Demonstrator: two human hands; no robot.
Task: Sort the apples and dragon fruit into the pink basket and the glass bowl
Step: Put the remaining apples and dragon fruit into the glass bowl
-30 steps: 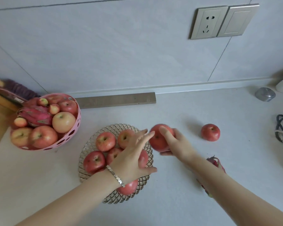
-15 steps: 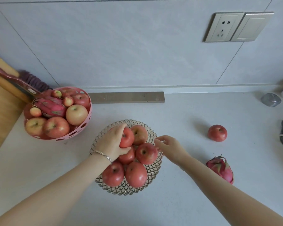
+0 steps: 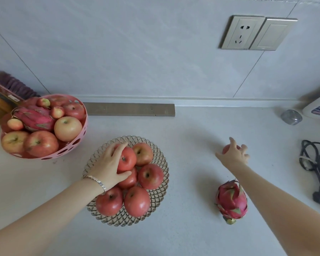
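The glass bowl (image 3: 160,196) sits in the middle of the counter with several red apples in it. My left hand (image 3: 108,168) lies on the bowl's upper left and wraps around one red apple (image 3: 127,159) there. A loose red apple (image 3: 226,149) rests on the counter to the right, mostly hidden under my right hand (image 3: 233,156), whose fingers are spread over it. A pink dragon fruit (image 3: 231,200) lies on the counter beside my right forearm. The pink basket (image 3: 70,147) at the left holds several apples and another dragon fruit (image 3: 34,119).
A grey-brown strip (image 3: 127,109) lies along the wall behind the bowl. A black cable (image 3: 318,169) is coiled at the right edge, with a small metal cap (image 3: 291,116) and a white bottle (image 3: 319,107) behind it. A wall socket (image 3: 242,32) is above.
My right hand set an apple into the bowl, then moved right and now hovers on the loose apple. My left hand shifted onto the bowl's upper-left apple and stays there.
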